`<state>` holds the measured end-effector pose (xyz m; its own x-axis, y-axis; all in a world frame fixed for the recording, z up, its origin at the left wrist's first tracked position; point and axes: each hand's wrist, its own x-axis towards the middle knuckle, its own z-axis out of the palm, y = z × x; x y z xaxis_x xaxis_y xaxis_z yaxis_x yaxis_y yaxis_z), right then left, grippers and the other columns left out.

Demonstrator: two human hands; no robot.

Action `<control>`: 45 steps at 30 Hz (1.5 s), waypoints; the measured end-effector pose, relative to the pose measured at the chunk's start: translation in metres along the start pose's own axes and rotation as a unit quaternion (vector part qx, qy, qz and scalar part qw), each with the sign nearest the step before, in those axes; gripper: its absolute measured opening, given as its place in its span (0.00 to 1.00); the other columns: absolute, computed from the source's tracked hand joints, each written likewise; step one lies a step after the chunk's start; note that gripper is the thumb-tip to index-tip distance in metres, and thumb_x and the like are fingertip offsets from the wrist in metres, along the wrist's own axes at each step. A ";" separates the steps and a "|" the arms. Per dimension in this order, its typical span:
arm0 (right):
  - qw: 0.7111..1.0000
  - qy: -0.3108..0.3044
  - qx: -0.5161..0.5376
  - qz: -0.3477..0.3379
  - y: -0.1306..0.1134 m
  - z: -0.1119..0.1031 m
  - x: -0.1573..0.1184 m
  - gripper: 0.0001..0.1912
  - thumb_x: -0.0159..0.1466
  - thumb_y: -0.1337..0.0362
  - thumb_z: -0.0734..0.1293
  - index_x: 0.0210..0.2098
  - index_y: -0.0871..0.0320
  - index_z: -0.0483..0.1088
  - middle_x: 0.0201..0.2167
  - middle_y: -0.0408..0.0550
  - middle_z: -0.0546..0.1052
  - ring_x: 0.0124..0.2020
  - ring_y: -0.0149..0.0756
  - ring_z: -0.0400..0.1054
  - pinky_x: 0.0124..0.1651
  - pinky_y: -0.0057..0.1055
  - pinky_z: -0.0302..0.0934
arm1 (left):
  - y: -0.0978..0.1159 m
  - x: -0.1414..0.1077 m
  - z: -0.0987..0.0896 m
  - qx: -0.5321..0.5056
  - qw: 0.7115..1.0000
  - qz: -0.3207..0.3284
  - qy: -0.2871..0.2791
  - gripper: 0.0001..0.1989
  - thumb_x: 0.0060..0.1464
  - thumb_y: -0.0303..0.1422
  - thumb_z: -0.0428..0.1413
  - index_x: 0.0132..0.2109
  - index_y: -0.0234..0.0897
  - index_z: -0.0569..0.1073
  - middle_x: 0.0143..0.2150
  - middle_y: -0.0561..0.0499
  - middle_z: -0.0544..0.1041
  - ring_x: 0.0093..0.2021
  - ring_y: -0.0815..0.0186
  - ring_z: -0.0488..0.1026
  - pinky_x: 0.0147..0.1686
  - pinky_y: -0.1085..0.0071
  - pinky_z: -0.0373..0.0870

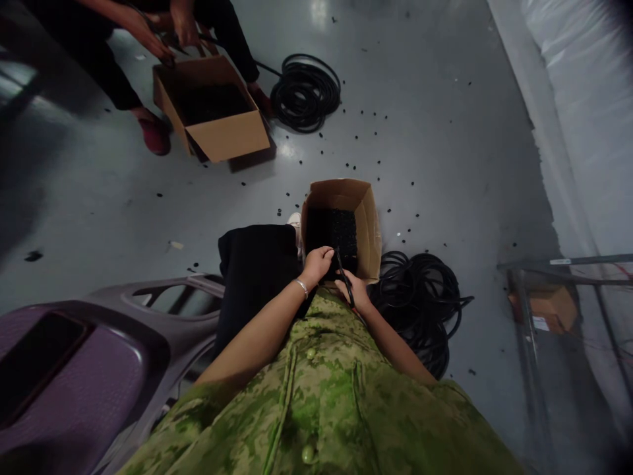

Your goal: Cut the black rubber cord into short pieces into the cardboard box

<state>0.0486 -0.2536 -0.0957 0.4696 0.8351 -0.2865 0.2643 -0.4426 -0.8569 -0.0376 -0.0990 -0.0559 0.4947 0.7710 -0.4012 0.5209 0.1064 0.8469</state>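
Observation:
Over the near part of an open cardboard box (368, 231), my left hand (318, 264) is closed in a pinch on a piece of black tubing, mostly hidden by the fingers. Close beside it, my right hand (356, 290) is closed around dark scissors (345, 277) with a bit of red at the handle end. Their tips point away from me, up to the left fingertips. Many small black cut pieces (345, 227) lie inside the box. A tangled coil of black tubing (418, 303) rests on the floor right of the box.
Another person's hands (182, 26) work above a second cardboard box (230, 135), with a neat coil of black tubing (306, 92) beside it. Small black bits dot the grey floor (445, 145). A purple chair (99, 369) bearing a phone (44, 356) is at left, a metal rack (524, 297) at right.

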 end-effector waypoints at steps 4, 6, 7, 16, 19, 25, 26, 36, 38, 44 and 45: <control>1.000 0.001 -0.012 -0.006 -0.001 -0.001 0.001 0.17 0.61 0.57 0.68 0.48 0.54 0.77 0.29 0.43 0.77 0.29 0.36 0.70 0.37 0.30 0.65 | 0.000 0.001 0.000 0.002 1.000 -0.001 -0.003 0.10 0.58 0.30 0.54 0.37 0.37 0.82 0.28 0.50 0.78 0.33 0.63 0.74 0.40 0.70 0.69; 1.000 0.000 -0.015 -0.010 -0.002 -0.002 0.000 0.17 0.61 0.58 0.68 0.48 0.54 0.77 0.30 0.43 0.78 0.30 0.37 0.70 0.39 0.31 0.65 | 0.000 0.001 0.000 0.002 1.000 -0.003 -0.001 0.11 0.58 0.31 0.54 0.38 0.37 0.82 0.29 0.50 0.78 0.33 0.63 0.74 0.40 0.70 0.69; 1.000 -0.002 -0.015 -0.013 -0.002 -0.002 0.000 0.16 0.61 0.58 0.68 0.48 0.54 0.77 0.30 0.43 0.78 0.31 0.37 0.70 0.39 0.31 0.65 | -0.001 0.001 0.001 0.002 1.000 -0.003 0.001 0.11 0.58 0.31 0.54 0.38 0.37 0.82 0.29 0.49 0.79 0.33 0.63 0.74 0.41 0.70 0.69; 1.000 -0.013 -0.026 -0.012 -0.001 -0.002 0.000 0.18 0.62 0.56 0.67 0.49 0.54 0.76 0.30 0.44 0.78 0.30 0.37 0.69 0.39 0.32 0.63 | -0.001 0.002 0.000 0.013 1.000 -0.001 0.003 0.11 0.58 0.31 0.54 0.40 0.37 0.82 0.30 0.49 0.79 0.34 0.63 0.75 0.41 0.70 0.69; 1.000 -0.015 -0.016 -0.015 0.001 -0.002 0.000 0.18 0.62 0.56 0.67 0.49 0.54 0.76 0.31 0.44 0.77 0.31 0.37 0.69 0.38 0.31 0.63 | -0.001 0.002 0.000 0.015 1.000 -0.003 -0.002 0.11 0.58 0.31 0.54 0.40 0.36 0.82 0.29 0.49 0.79 0.34 0.63 0.75 0.41 0.70 0.69; 1.000 -0.013 0.002 -0.008 0.008 0.000 0.001 0.20 0.61 0.55 0.67 0.50 0.57 0.75 0.26 0.41 0.73 0.27 0.33 0.65 0.33 0.28 0.61 | -0.003 0.002 0.000 0.013 1.000 0.004 -0.007 0.12 0.59 0.30 0.53 0.42 0.36 0.82 0.31 0.49 0.80 0.35 0.63 0.75 0.40 0.71 0.69; 1.000 -0.014 0.005 -0.008 0.009 0.000 0.001 0.21 0.61 0.55 0.67 0.50 0.57 0.75 0.25 0.41 0.73 0.27 0.33 0.65 0.33 0.27 0.61 | -0.003 0.001 0.000 0.016 1.000 0.005 -0.010 0.12 0.59 0.30 0.53 0.42 0.35 0.82 0.32 0.49 0.80 0.36 0.63 0.75 0.41 0.71 0.69; 1.000 -0.013 -0.015 -0.014 0.009 -0.001 0.002 0.19 0.62 0.57 0.68 0.50 0.56 0.76 0.26 0.42 0.75 0.27 0.33 0.66 0.34 0.28 0.62 | -0.004 0.003 0.000 0.031 0.999 0.001 -0.010 0.12 0.60 0.29 0.54 0.44 0.35 0.82 0.35 0.47 0.82 0.36 0.63 0.76 0.42 0.71 0.69; 1.000 -0.011 -0.015 -0.014 0.009 0.000 0.001 0.19 0.61 0.57 0.68 0.50 0.56 0.76 0.26 0.42 0.75 0.27 0.33 0.66 0.34 0.28 0.62 | -0.004 0.004 0.000 0.034 0.999 0.004 -0.011 0.13 0.61 0.29 0.53 0.44 0.34 0.82 0.35 0.47 0.82 0.36 0.63 0.76 0.42 0.71 0.69; 0.999 -0.006 -0.025 -0.021 0.009 -0.001 0.001 0.19 0.62 0.57 0.67 0.50 0.56 0.76 0.29 0.43 0.76 0.28 0.34 0.67 0.36 0.28 0.62 | -0.003 0.003 0.000 0.037 0.999 0.009 -0.015 0.13 0.60 0.30 0.54 0.44 0.34 0.82 0.35 0.47 0.82 0.36 0.63 0.76 0.42 0.70 0.69; 0.999 -0.007 -0.029 -0.023 0.008 -0.001 0.001 0.19 0.62 0.57 0.67 0.51 0.56 0.76 0.29 0.43 0.77 0.28 0.34 0.67 0.36 0.28 0.63 | -0.003 0.003 0.000 0.038 0.999 0.009 -0.015 0.13 0.60 0.30 0.54 0.44 0.34 0.82 0.34 0.47 0.82 0.36 0.63 0.76 0.42 0.70 0.69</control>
<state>0.0524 -0.2565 -0.1029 0.4439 0.8595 -0.2532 0.3345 -0.4211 -0.8431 -0.0377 -0.0976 -0.0596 0.5238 0.7536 -0.3972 0.5621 0.0446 0.8258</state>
